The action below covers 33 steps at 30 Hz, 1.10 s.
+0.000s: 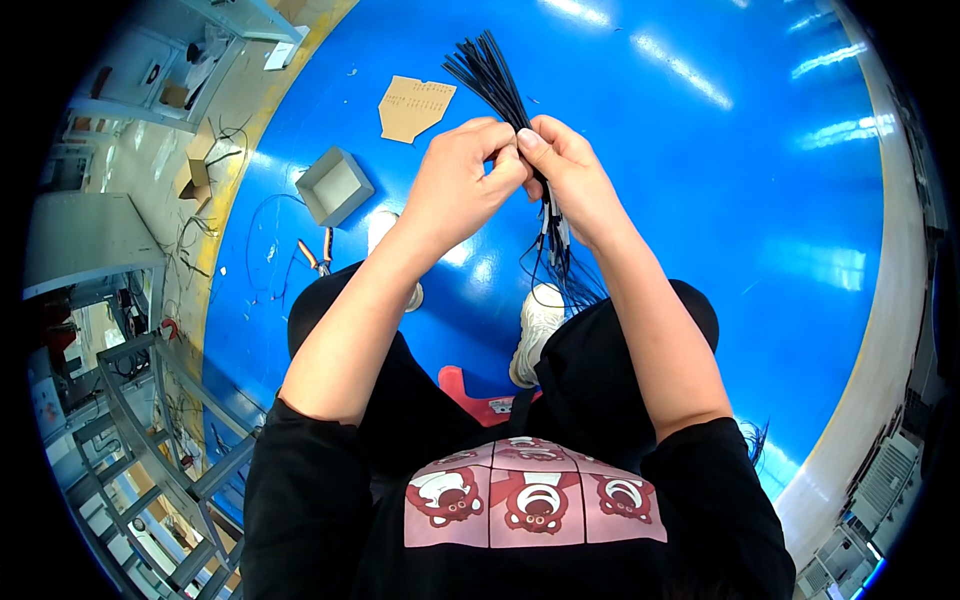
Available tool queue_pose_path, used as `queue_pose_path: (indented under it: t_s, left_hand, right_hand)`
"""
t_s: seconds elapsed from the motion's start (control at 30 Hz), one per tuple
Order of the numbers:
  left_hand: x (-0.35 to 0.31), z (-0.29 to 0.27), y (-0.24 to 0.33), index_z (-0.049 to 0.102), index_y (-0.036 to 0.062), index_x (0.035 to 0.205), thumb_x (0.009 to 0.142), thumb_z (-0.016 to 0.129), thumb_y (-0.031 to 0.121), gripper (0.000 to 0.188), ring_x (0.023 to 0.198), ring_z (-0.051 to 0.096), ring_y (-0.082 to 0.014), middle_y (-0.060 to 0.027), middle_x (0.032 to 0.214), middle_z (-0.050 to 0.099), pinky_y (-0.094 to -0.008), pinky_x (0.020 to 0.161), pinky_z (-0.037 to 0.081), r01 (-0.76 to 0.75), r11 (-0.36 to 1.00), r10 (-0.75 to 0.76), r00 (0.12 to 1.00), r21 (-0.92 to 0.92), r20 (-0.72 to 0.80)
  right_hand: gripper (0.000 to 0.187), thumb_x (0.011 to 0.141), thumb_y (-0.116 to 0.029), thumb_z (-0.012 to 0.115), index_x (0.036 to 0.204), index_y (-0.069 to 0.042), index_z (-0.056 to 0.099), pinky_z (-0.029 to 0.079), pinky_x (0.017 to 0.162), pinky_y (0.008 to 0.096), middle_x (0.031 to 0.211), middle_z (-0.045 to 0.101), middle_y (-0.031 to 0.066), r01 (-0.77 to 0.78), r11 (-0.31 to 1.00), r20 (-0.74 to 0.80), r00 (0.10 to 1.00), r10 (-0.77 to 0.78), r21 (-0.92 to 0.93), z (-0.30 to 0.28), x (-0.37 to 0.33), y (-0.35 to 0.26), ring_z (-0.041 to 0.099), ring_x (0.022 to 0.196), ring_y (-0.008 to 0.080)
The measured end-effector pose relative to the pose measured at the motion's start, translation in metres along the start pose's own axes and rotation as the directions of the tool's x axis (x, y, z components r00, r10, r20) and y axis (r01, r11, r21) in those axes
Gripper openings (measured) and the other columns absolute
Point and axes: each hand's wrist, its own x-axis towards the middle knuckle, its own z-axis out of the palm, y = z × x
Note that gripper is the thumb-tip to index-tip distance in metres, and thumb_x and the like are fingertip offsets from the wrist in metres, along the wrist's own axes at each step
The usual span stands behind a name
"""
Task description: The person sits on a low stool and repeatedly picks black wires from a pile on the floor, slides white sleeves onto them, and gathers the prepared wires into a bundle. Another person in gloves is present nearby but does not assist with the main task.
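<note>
A bundle of black cables (490, 78) is held up in front of me between both hands. Its thick ends fan out beyond my fingers toward the far side, while thin dark wires with pale sleeves trail down toward my right shoe. My right hand (572, 172) is closed round the bundle, thumb on top. Against its fingers and the bundle's left side, my left hand (468, 178) is closed in a pinch. Whatever lies between the left fingertips is hidden.
On the blue floor (740, 200) lie a tan cardboard piece (416, 107), an open grey box (336, 187) and orange-handled pliers (317, 255). Loose wires are at the left. A metal rack (150, 430) and a grey cabinet (95, 235) stand along the left side. A red stool (470, 398) shows beneath me.
</note>
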Motion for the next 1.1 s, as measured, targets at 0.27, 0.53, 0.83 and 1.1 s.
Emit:
queue_pose_path:
  t_s: [0.27, 0.53, 0.83, 1.1]
  left_hand:
    - [-0.002, 0.005, -0.023, 0.063, 0.0025, 0.096, 0.088, 0.057, 0.016, 0.017, 0.073, 0.058, -0.0179, -0.0111, 0.094, 0.058, -0.0308, 0.066, 0.047, 0.111, 0.960, -0.118, 0.993, -0.257, -0.013]
    - [-0.010, 0.014, -0.016, 0.048, 0.0004, 0.131, 0.096, 0.058, 0.034, 0.050, 0.091, 0.055, -0.0124, -0.0106, 0.120, 0.056, -0.0299, 0.089, 0.045, 0.384, 0.808, -0.270, 0.916, -0.448, 0.297]
    - [0.021, 0.041, -0.027, 0.055, 0.0065, 0.115, 0.100, 0.051, 0.032, 0.030, 0.088, 0.058, -0.0146, -0.0034, 0.099, 0.060, -0.0300, 0.079, 0.047, 0.011, 0.656, -0.138, 0.985, -0.754, -0.105]
    - [0.097, -0.016, 0.022, 0.040, 0.0023, 0.094, 0.102, 0.043, 0.014, 0.014, 0.073, 0.040, -0.0181, -0.0061, 0.080, 0.036, -0.0358, 0.079, 0.039, -0.034, -0.092, 0.152, 0.987, -0.995, -0.047]
  right_hand:
    - [0.023, 0.096, -0.027, 0.057, 0.092, -0.005, 0.063, 0.044, 0.076, 0.0288, 0.074, 0.060, 0.0006, 0.087, 0.995, -0.035, 0.995, -0.089, -0.055, -0.016, 0.003, -0.006, 0.056, 0.077, 0.0112]
    - [0.033, 0.083, -0.033, 0.072, 0.094, -0.002, 0.070, 0.043, 0.088, 0.0347, 0.106, 0.060, 0.0084, 0.180, 0.849, -0.116, 0.956, -0.270, -0.497, -0.021, 0.011, -0.009, 0.056, 0.100, 0.0218]
    - [0.099, 0.068, -0.040, 0.084, 0.144, -0.005, 0.032, 0.045, 0.099, 0.0431, 0.136, 0.046, 0.0230, 0.239, 0.907, -0.117, 0.949, -0.294, -0.346, -0.009, 0.002, -0.045, 0.047, 0.126, 0.0340]
    - [0.061, 0.066, -0.026, 0.080, 0.117, -0.004, 0.056, 0.050, 0.077, 0.0409, 0.092, 0.065, 0.0164, 0.135, 0.833, -0.028, 0.984, -0.178, -0.537, -0.050, -0.048, 0.033, 0.065, 0.090, 0.0311]
